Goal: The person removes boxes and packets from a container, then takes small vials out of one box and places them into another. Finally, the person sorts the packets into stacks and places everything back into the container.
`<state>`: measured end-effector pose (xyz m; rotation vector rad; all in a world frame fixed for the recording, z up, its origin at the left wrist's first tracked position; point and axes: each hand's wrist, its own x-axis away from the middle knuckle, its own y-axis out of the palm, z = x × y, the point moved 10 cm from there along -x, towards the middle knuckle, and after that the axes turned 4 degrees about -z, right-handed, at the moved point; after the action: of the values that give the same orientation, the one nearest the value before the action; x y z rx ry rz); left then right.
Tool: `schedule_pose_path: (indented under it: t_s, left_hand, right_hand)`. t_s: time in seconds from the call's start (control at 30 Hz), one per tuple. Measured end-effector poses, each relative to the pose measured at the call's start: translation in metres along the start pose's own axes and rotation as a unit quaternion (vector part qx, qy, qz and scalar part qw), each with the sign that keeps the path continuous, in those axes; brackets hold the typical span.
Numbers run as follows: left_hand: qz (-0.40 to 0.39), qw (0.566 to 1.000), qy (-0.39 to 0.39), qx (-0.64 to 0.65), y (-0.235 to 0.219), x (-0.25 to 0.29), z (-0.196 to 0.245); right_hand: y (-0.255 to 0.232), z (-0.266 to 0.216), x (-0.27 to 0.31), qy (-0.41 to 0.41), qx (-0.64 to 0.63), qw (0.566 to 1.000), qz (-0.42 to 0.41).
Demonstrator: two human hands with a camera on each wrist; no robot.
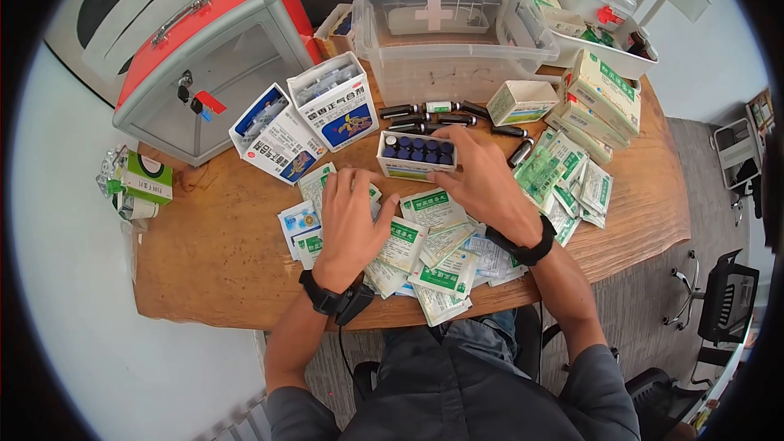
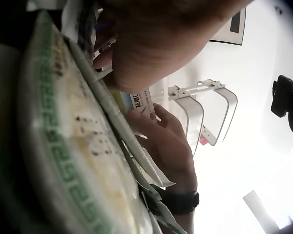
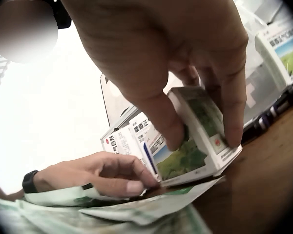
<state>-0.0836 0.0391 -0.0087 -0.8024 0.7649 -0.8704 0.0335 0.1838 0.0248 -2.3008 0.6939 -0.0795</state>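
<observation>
My right hand grips the right end of a small white medicine box with its top open. Dark-capped vials stand in rows inside, and one cap at the left corner is pale. In the right wrist view, thumb and fingers hold opposite sides of the box, which has a green landscape print. My left hand lies over green-and-white sachets, its fingers loosely bent and pointing at the box's left end. Sachets fill the near part of the left wrist view.
Several dark bottles lie behind the box. Two open white-and-blue cartons stand left, beside a red-framed cabinet. A clear plastic bin is at the back. Stacked boxes and more sachets sit right on the wooden table.
</observation>
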Motion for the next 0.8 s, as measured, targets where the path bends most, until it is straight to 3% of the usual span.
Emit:
schedule_pose_path:
  t_s: [0.27, 0.57, 0.63, 0.8]
  left_hand:
    - [0.023, 1.000, 0.000, -0.011, -0.012, 0.000, 0.000]
    - [0.068, 0.998, -0.005, -0.003, -0.033, 0.003, 0.013]
    - [0.072, 0.985, -0.025, 0.152, -0.032, 0.003, 0.010]
    - [0.110, 0.974, 0.017, 0.200, -0.029, 0.005, 0.003]
  right_hand:
    - [0.035, -0.015, -0.023, -0.055, 0.044, 0.997, 0.032]
    - [0.054, -0.035, -0.033, -0.111, 0.012, 0.994, -0.010]
    - [0.058, -0.039, -0.036, -0.104, 0.006, 0.994, -0.023]
    - [0.075, -0.038, -0.045, -0.122, -0.014, 0.992, -0.042]
